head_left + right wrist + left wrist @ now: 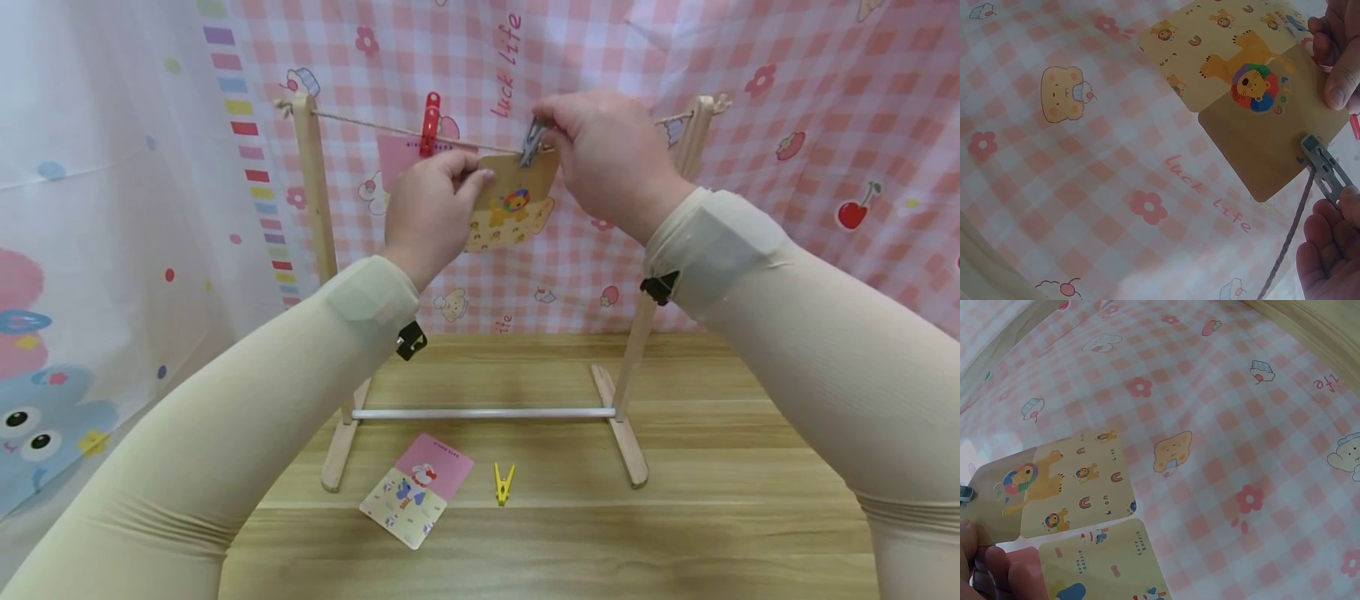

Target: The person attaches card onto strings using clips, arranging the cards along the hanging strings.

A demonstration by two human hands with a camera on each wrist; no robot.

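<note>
A brown and yellow card with a lion (512, 204) hangs at the rope (360, 122). My left hand (435, 208) pinches its upper left corner between thumb and fingers. In my right hand (615, 154) the thumb and fingertips hold a grey clothespin (532, 142), whose tip sits over the card's top edge by the rope, as the right wrist view also shows. To the left, a red clothespin (431, 125) holds a pink card (393, 154) on the rope; my left hand covers much of that card. In the left wrist view, its lower yellow half (1104, 565) shows beside the lion card (1063, 487).
The rope spans two wooden posts (315, 183) joined low down by a white rod (483, 413). On the wooden table (570, 542) lie a pink and yellow card (417, 492) and a yellow clothespin (503, 484). A pink checked cloth (817, 100) hangs behind.
</note>
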